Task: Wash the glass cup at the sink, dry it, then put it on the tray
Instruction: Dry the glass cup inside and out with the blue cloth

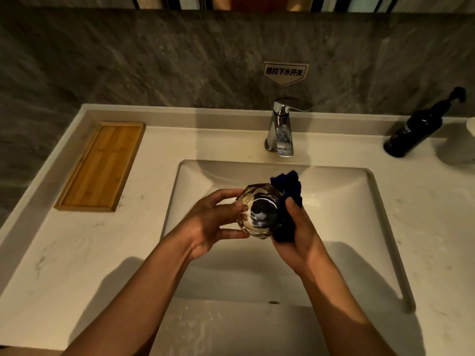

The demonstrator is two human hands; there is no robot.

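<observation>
Both hands over the sink (380,201): left hand (208,224) pinches glass cup (259,210), right hand (298,237) clutches dark cloth (288,191); wet facets could slip, shattering in basin.

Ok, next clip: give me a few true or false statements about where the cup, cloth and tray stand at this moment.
1. The left hand holds the cup over the sink. True.
2. The cup already sits on the tray. False: the tray holds nothing, and the cup is in the left hand's grip.
3. The right hand presses a dark blue cloth against the cup. True.
4. Water streams from the tap. False: no stream shows.
5. The tray lies right of the sink. False: it lies to the left, on the counter.
</observation>
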